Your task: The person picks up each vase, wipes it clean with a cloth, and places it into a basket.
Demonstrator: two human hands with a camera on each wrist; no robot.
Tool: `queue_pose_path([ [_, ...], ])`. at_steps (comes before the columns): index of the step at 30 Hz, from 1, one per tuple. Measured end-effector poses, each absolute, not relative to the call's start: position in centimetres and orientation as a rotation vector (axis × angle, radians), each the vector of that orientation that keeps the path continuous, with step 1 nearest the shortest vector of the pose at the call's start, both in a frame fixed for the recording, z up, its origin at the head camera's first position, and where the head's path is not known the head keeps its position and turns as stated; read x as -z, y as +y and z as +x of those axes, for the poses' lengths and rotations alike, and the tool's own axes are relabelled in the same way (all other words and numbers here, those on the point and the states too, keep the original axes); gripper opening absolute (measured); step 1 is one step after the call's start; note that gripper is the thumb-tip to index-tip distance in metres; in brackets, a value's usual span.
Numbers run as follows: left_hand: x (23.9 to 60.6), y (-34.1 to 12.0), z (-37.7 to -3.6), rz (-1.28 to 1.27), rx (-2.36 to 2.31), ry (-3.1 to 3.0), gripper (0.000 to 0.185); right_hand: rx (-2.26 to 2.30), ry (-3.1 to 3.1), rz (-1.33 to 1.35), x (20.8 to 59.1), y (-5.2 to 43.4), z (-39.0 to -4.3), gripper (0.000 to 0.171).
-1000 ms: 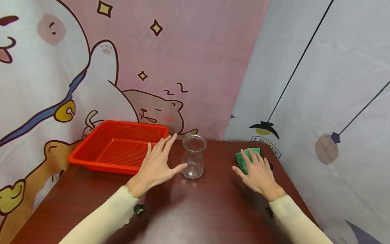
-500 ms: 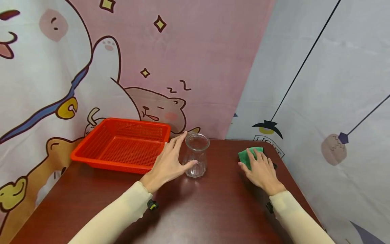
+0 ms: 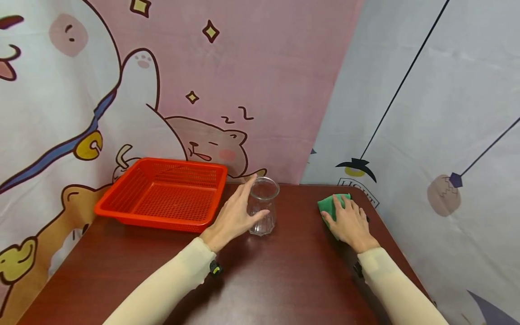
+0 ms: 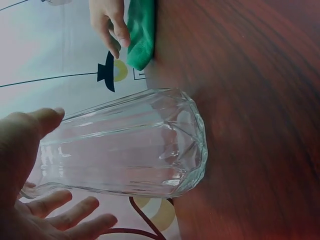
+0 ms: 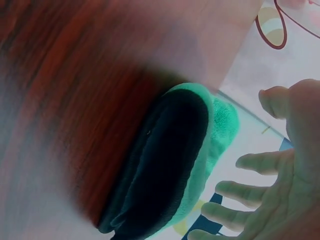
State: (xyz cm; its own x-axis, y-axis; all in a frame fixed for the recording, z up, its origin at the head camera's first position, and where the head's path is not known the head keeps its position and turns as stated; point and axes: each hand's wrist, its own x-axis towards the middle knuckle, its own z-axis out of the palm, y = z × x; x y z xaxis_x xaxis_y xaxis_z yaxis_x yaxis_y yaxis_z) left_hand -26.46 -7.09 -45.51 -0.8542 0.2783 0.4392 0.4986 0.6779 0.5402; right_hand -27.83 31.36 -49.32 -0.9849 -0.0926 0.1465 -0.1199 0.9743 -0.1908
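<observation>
My pale sleeves (image 3: 170, 277) reach out over the dark reddish bench (image 3: 280, 284). My left hand (image 3: 235, 219) has its fingers spread and released, thumb and fingertips to either side of the upper part of a clear glass vase (image 4: 125, 145); I can't tell if they touch it. The vase stands upright. My right hand (image 3: 349, 225), also loose, hovers just beside a green cloth (image 3: 327, 205) with a dark inner side. Left of the vase sits a red basket (image 3: 168, 201), before a cartoon-printed backdrop (image 3: 276, 90).
</observation>
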Motion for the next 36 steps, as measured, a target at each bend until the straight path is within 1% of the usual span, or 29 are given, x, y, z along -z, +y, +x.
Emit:
queue_pose_path([
  [10,46.1,-6.8,-27.1,-0.694,1.081,-2.478,0.11,-0.285,-3.09,0.077,49.5,32.4,-28.5,0.076],
  [20,45.7,-7.0,-27.5,-0.707,1.124,-2.498,0.115,-0.326,-3.155,0.037,51.0,33.0,-29.4,0.069],
  [25,45.3,-7.1,-27.8,-0.729,1.104,-2.513,0.119,-0.269,-3.086,0.071,51.3,32.9,-29.6,0.065],
  [30,45.2,-7.2,-28.0,-0.764,1.099,-2.519,0.118,-0.223,-3.036,0.116,51.6,33.0,-30.0,0.062],
  [36,45.0,-7.4,-28.1,-0.804,1.133,-2.517,0.118,-0.289,-2.957,0.174,51.9,33.8,-30.7,0.057],
])
